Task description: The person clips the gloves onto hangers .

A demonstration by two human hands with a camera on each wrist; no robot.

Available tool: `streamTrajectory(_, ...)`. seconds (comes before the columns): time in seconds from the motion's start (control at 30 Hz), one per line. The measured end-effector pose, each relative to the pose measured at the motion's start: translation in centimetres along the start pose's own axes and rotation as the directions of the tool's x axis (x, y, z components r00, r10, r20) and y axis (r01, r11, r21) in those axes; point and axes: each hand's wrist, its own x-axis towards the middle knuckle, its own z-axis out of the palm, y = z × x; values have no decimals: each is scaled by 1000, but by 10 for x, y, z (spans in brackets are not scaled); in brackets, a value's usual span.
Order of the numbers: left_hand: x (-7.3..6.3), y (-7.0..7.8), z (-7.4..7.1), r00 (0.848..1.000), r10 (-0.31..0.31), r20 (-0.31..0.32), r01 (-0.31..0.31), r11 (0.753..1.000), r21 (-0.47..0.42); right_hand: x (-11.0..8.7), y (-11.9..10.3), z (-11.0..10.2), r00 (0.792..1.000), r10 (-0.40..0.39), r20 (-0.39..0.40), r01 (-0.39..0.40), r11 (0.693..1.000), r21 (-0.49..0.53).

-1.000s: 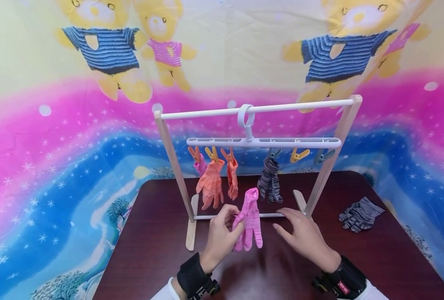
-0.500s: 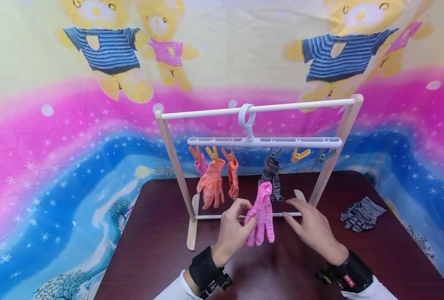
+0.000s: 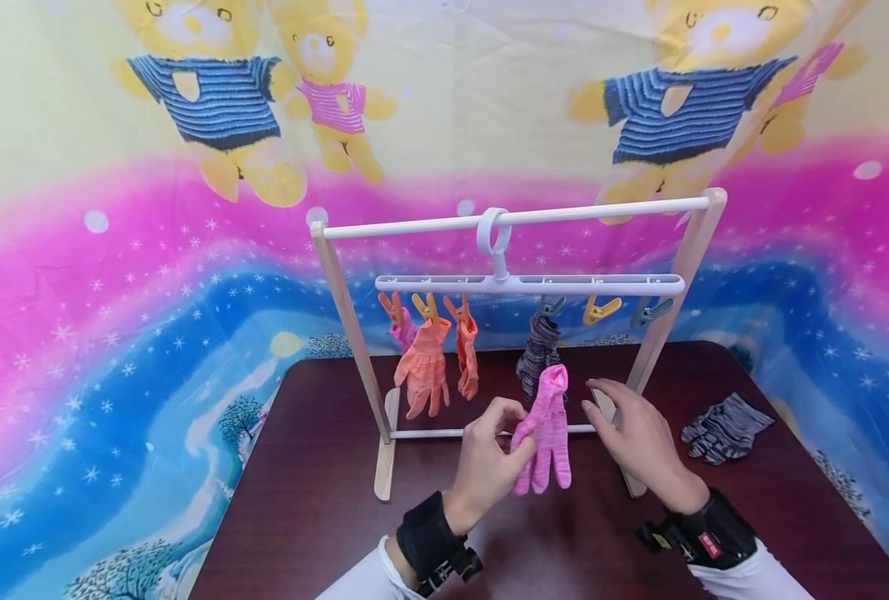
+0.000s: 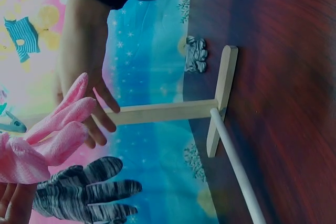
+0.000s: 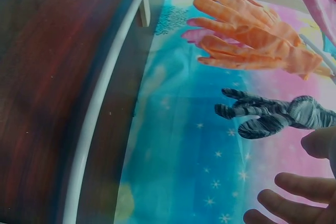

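Note:
In the head view my left hand (image 3: 491,454) pinches a pink knit glove (image 3: 549,433) at its side, cuff up and fingers hanging down. To the right of the glove, my right hand (image 3: 642,442) is held apart from it with relaxed fingers and nothing in its grasp. Behind the pink glove a grey-black striped glove (image 3: 540,342) hangs from a blue-grey clip (image 3: 552,306). Further right on the hanger (image 3: 586,286) are a yellow clip (image 3: 601,311) and another blue-grey clip (image 3: 651,312), neither bearing a glove.
Orange gloves (image 3: 425,367) and a second pink glove (image 3: 401,332) hang from clips on the left. A wooden rack (image 3: 348,333) with a white top rod (image 3: 601,212) carries the hanger. Another striped glove (image 3: 726,428) lies at the right of the dark table (image 3: 302,500).
My left hand has carried the pink glove to the right, now in front of the hanging striped glove. My right hand has also shifted right and slightly up.

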Motion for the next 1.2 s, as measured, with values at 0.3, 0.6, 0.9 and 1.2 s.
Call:
streamTrajectory(0.3, 2, 3, 12, 1000, -28, -2, 28, 999, -17, 9, 5, -3, 1000, 29, -12, -28, 999, 38)
streamTrajectory(0.6, 7, 3, 24, 1000, -20, 5, 20, 999, -31, 19, 3, -3, 1000, 20, -23, -17, 993, 116)
streamTrajectory(0.9, 11, 3, 35, 999, -39, 10, 39, 999, -30, 30, -3, -8, 997, 44, -62, -32, 984, 173)
streamTrajectory(1.2, 15, -6, 47, 999, -39, -17, 39, 999, -6, 42, -9, -14, 991, 37, -130, -8, 976, 217)
